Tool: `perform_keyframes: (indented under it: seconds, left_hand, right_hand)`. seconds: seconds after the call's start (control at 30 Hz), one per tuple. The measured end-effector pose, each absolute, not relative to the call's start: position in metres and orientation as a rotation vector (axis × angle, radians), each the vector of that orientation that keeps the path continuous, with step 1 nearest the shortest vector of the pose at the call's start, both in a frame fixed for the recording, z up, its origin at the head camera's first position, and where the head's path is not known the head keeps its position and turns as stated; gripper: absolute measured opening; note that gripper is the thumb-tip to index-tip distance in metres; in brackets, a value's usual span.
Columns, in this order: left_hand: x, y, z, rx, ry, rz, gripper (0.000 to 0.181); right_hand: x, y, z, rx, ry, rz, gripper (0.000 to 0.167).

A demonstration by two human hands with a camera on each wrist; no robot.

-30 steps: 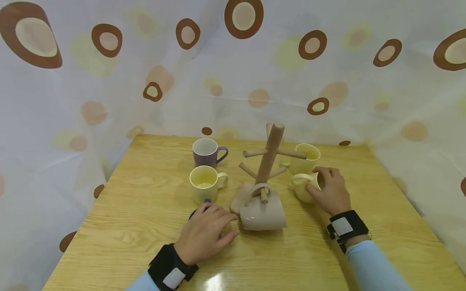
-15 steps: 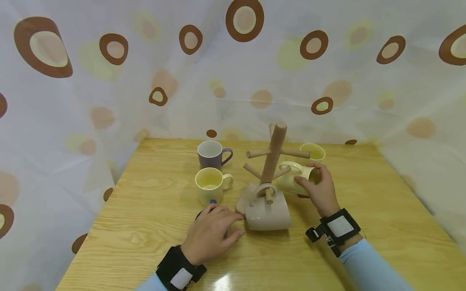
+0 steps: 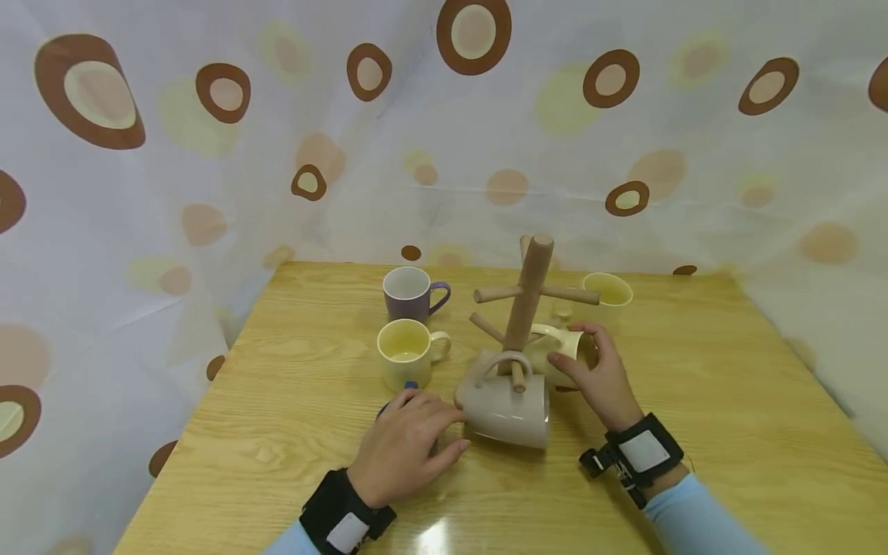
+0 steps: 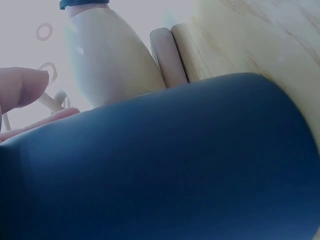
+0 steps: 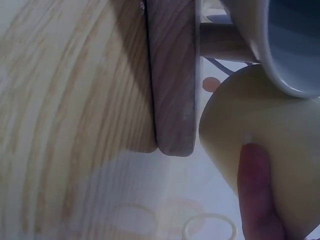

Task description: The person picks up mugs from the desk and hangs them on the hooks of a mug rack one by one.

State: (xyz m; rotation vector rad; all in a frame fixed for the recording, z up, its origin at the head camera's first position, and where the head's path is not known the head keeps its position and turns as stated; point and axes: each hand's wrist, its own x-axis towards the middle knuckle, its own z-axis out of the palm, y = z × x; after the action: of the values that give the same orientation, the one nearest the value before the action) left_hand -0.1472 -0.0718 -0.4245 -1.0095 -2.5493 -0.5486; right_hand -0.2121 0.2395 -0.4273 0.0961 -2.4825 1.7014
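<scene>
Head view: At a wooden table (image 3: 291,416), a person's right hand (image 3: 603,381) pinches a pale yellow mug (image 3: 543,362) near its mouth, thumb on the side and fingers at the rim. The mug is tipped over, mouth toward the hand and handle up, close beside the post of a wooden mug stand (image 3: 529,297); whether the handle loops over a peg cannot be told. A grey mug (image 3: 509,412) hangs by its handle from the front peg (image 3: 518,378). The left hand (image 3: 409,447) lies over a blue mug, its thumb and forefinger spread apart; the other fingers' hold cannot be told. Behind it stand an upright cream mug (image 3: 404,370) and a purple mug (image 3: 408,306); another yellow cup (image 3: 609,291) sits beyond the stand.

Left wrist view: The blue mug (image 4: 165,170), mostly covered by the hand from above, fills the foreground here, with two digits showing at its rim end and the stand's base (image 4: 167,57) behind.

Right wrist view: One finger (image 5: 257,185) presses the yellow mug's side. This angle looks into the grey mug's mouth and shows a gap between the yellow mug and the base.
</scene>
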Motion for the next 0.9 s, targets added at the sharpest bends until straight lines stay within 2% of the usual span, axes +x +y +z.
perform_keyframes:
  seconds: [0.23,0.33,0.5,0.6,0.73,0.9]
  left_hand:
    - [-0.147,-0.078,-0.414,-1.105,-2.563,-0.528,0.031]
    - [-0.149,-0.085,-0.399,-1.058,-2.679,-0.431,0.043]
    - [-0.154,-0.089,-0.379,-0.942,-2.98,-0.279,0.068]
    - [-0.156,-0.085,-0.376,-0.917,-3.084,-0.203,0.076]
    - [-0.153,-0.078,-0.384,-0.854,-3.053,-0.022,0.072]
    - [-0.142,-0.078,-0.404,-0.769,-2.958,-0.013,0.055]
  right_hand:
    - [-0.2,0.233,-0.436,0.16,-2.595,1.406,0.068]
    - [-0.192,0.233,-0.436,0.153,-2.614,1.307,0.069]
    - [-0.188,0.24,-0.434,0.183,-2.586,1.251,0.061]
    - [-0.19,0.242,-0.432,0.211,-2.573,1.26,0.059]
    - [-0.195,0.238,-0.433,0.258,-2.571,1.266,0.06]
    - [-0.201,0.231,-0.437,0.312,-2.576,1.29,0.06]
